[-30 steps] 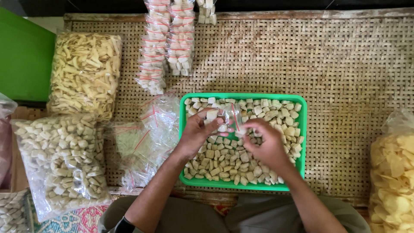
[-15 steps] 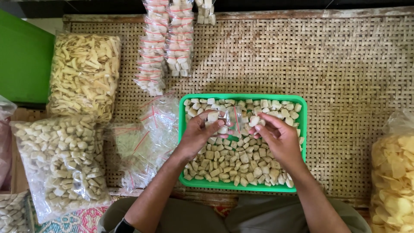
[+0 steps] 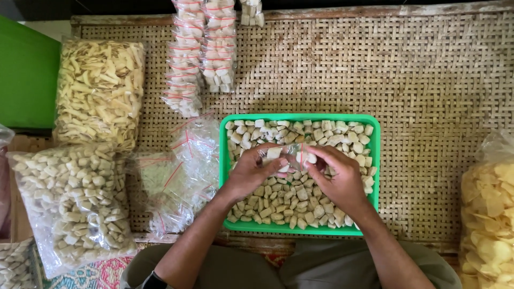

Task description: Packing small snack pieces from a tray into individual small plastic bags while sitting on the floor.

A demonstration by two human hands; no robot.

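Two hands over a woven cane mat (image 3: 428, 80) spanning nearly the whole frame, coarse basket-weave, bare across the upper right. Bulging clear bag of pale cube snacks (image 3: 69, 206) at lower left; above it a bag of yellow strip chips (image 3: 99, 91); a bag of round crisps (image 3: 490, 214) cut by the right edge. Rectangular green plastic tray (image 3: 375, 160) at centre, filled with pale cubes, touching a heap of empty clear pouches (image 3: 179, 171) on its left. Strips of small filled packets (image 3: 203, 53) at top centre. Left hand (image 3: 251, 174) and right hand (image 3: 337, 176) both pinched closed on a small clear pouch (image 3: 286, 155) above the tray's middle.
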